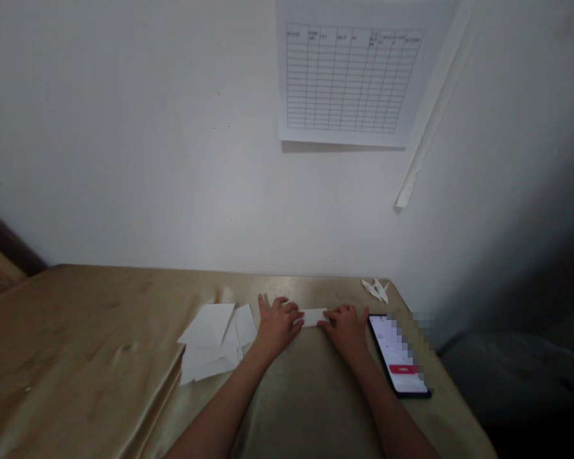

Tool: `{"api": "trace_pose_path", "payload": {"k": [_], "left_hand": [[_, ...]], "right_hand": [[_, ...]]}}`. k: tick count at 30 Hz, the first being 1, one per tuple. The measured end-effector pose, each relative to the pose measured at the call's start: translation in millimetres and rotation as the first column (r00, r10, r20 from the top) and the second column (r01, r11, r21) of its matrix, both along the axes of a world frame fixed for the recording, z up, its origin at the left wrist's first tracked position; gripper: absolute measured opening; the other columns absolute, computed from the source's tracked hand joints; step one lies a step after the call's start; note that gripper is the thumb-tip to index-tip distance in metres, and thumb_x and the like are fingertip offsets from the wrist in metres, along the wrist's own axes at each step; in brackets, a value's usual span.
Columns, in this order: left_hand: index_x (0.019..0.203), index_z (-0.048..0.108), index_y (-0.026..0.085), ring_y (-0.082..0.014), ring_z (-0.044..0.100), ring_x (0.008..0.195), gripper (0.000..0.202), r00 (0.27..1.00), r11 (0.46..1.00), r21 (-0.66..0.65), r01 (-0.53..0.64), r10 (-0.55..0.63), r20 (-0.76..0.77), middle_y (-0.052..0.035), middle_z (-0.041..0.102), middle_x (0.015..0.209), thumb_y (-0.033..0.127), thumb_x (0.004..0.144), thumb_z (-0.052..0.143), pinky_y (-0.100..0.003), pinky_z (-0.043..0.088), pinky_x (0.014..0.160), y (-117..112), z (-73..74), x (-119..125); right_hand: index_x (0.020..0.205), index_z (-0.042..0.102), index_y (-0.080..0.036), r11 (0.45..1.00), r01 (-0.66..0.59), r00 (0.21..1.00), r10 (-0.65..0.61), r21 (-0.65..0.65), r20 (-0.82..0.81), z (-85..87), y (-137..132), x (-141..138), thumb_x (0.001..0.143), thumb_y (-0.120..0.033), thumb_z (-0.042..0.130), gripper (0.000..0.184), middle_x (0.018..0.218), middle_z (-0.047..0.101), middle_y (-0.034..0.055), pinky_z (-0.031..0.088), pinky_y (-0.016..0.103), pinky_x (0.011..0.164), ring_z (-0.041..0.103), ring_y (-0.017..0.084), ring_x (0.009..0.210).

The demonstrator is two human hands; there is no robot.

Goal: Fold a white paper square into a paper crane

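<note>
A small folded strip of white paper (312,317) lies on the table between my two hands. My left hand (278,324) pinches its left end with thumb and forefinger, the other fingers raised and spread. At the strip's right end, the thumb and fingers of my right hand (347,324) close on the paper, one finger sticking out to the right. Fingertips cover both ends of the strip. Just left of my left hand is a loose pile of white paper sheets (213,341), some overlapping.
A phone (398,354) with its screen lit lies right of my right hand. Small folded white paper pieces (375,290) rest near the far right corner of the cloth-covered table (306,408). Behind stands a white wall (172,159) with a printed table sheet (349,83) on it.
</note>
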State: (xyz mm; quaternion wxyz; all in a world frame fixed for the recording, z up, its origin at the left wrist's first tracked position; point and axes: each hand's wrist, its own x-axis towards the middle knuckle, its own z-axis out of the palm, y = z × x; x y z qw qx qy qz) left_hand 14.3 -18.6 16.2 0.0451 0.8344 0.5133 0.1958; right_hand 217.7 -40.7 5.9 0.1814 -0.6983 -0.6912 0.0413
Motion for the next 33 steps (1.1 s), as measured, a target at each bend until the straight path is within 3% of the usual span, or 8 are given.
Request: {"api": "trace_pose_path", "payload": {"k": [15, 25, 33], "left_hand": [[0.107, 0.074, 0.038, -0.0326, 0.051, 0.124, 0.021, 1.000, 1.000, 0.012, -0.002, 0.002, 0.008, -0.0001, 0.072, 0.117, 0.036, 0.090, 0.062, -0.079, -0.011, 0.108, 0.7, -3.7, 0.4], [0.104, 0.074, 0.032, -0.0318, 0.053, 0.119, 0.027, 0.989, 0.990, 0.031, -0.141, 0.140, 0.044, -0.0034, 0.070, 0.117, 0.049, 0.085, 0.065, -0.077, -0.005, 0.112, -5.8, -9.9, 14.3], [0.103, 0.072, 0.032, -0.0324, 0.052, 0.121, 0.028, 0.983, 0.984, -0.002, -0.177, 0.177, 0.038, -0.0028, 0.068, 0.121, 0.050, 0.082, 0.068, -0.077, 0.001, 0.112, -4.7, -11.3, 15.5]], "right_hand": [[0.104, 0.075, -0.031, 1.000, -0.006, 0.999, 0.005, -0.029, -0.037, 3.0, -0.4, -1.2, 0.092, -0.044, 0.058, 0.024, 0.109, 0.070, 0.0071, -0.001, 0.068, 0.111, 0.051, 0.029, 0.117], [0.103, 0.075, -0.028, 0.999, 0.038, 0.999, -0.038, -0.003, 0.008, 3.2, -1.9, -9.5, 0.094, -0.048, 0.054, 0.031, 0.108, 0.070, 0.0093, -0.002, 0.066, 0.113, 0.052, 0.029, 0.117], [0.103, 0.073, -0.025, 0.999, 0.055, 0.998, -0.054, 0.000, 0.018, 1.1, 0.5, -11.3, 0.090, -0.050, 0.058, 0.032, 0.109, 0.069, 0.0105, -0.001, 0.066, 0.112, 0.051, 0.031, 0.117]]}}
